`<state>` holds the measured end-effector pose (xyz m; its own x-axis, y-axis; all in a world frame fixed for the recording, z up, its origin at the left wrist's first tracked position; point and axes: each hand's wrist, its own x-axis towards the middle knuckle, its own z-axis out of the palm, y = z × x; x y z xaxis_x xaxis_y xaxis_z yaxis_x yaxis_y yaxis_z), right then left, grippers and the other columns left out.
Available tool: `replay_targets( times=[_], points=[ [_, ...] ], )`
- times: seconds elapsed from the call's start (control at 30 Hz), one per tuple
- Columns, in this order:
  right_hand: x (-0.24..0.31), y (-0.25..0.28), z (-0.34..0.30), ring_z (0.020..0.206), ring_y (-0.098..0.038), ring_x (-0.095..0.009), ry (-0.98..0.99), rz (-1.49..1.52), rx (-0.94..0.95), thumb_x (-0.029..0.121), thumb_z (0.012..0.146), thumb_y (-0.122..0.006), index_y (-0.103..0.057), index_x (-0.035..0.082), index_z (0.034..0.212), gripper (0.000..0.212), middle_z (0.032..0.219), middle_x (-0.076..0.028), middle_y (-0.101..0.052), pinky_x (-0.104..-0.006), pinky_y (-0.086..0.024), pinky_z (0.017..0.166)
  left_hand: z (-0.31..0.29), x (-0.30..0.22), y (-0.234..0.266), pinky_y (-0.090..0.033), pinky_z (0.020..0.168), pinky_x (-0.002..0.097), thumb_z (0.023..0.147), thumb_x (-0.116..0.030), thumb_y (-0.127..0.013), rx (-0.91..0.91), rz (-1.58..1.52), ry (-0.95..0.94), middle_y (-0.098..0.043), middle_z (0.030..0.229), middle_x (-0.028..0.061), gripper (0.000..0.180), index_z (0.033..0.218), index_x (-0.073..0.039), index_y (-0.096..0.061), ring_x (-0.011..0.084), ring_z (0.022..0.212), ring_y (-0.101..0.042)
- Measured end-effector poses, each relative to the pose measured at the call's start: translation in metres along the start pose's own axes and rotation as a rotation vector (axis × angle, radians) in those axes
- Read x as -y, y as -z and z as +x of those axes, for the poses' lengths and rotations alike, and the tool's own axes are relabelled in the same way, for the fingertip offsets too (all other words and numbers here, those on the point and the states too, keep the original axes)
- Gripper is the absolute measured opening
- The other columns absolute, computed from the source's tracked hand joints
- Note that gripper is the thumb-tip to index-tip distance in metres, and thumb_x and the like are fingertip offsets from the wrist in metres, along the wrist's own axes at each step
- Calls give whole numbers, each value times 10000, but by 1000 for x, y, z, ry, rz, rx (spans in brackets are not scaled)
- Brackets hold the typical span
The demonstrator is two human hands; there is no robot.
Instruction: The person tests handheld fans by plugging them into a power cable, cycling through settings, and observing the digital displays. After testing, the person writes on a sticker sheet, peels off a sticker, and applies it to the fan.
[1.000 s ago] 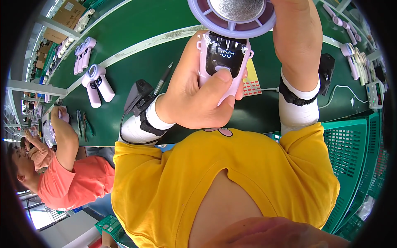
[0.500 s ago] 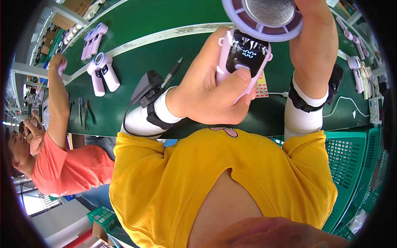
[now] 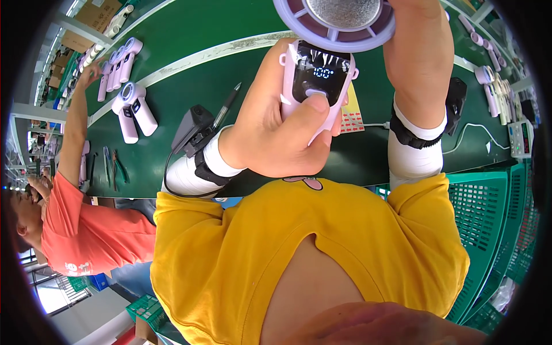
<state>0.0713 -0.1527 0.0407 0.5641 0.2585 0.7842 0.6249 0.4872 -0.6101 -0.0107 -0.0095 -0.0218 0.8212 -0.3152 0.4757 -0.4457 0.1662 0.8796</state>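
Observation:
My left hand (image 3: 287,126) is wrapped around the handle of a lilac handheld fan (image 3: 336,72). Its thumb lies on the button below a black panel with lit digits. The fan's round lilac head, with spokes and a silver centre disc, overlaps the top of the handle and runs off the upper edge. At the right side of that head is my right hand (image 3: 417,8), mostly cut off by the frame, its fingers not visible. A yellow sheet with red marks (image 3: 352,118) lies on the table behind the handle.
Two lilac fans (image 3: 133,112) lie left on the green table (image 3: 195,63); several more (image 3: 121,66) lie in a row beyond. Pliers (image 3: 118,167) lie near a co-worker in coral (image 3: 86,224). White cable (image 3: 474,129) and fans (image 3: 494,95) lie right, above green crates (image 3: 480,218).
The fan and both my hands have shifted slightly left in view; my left thumb stays on the button. The co-worker's hand, earlier holding something lilac, is now stretched out beside the far row.

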Motion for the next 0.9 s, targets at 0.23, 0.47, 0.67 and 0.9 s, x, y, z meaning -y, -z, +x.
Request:
replay_targets(
  times=[0.23, 0.47, 0.67, 0.9],
  points=[
    [9, -4, 0, 858, -499, -62, -88, 15, 38, 283, 962, -532, -555, -24, 1130, 351, 956, -13, -578, -193, -398, 763, 0, 0, 0, -502, 696, 313, 770, -93, -613, -3, 23, -9, -540, 1049, 173, 529, 1216, 57, -369, 209, 817, -604],
    [8, -1, -1, 848, -497, -59, -73, 16, 54, 293, 965, -526, -552, -18, 1127, 351, 956, -15, -582, -191, -398, 756, -2, 0, 0, -501, 702, 314, 774, -108, -625, -8, 43, -23, -538, 1054, 174, 537, 1216, 61, -370, 211, 827, -605],
    [9, -2, -1, 821, -480, -50, -93, 13, 38, 307, 962, -532, -550, -13, 1113, 355, 923, -1, -571, -184, -388, 731, -1, 0, -1, -501, 708, 316, 777, -121, -636, -13, 69, -37, -536, 1059, 176, 545, 1216, 65, -371, 213, 835, -606],
    [7, 3, -3, 788, -458, -38, -122, 66, 79, 306, 955, -545, -533, -11, 1119, 357, 886, 16, -550, -178, -377, 703, -1, 3, 0, -501, 715, 317, 781, -135, -648, -21, 123, -74, -534, 1064, 178, 554, 1216, 69, -372, 216, 845, -607]
  ],
)
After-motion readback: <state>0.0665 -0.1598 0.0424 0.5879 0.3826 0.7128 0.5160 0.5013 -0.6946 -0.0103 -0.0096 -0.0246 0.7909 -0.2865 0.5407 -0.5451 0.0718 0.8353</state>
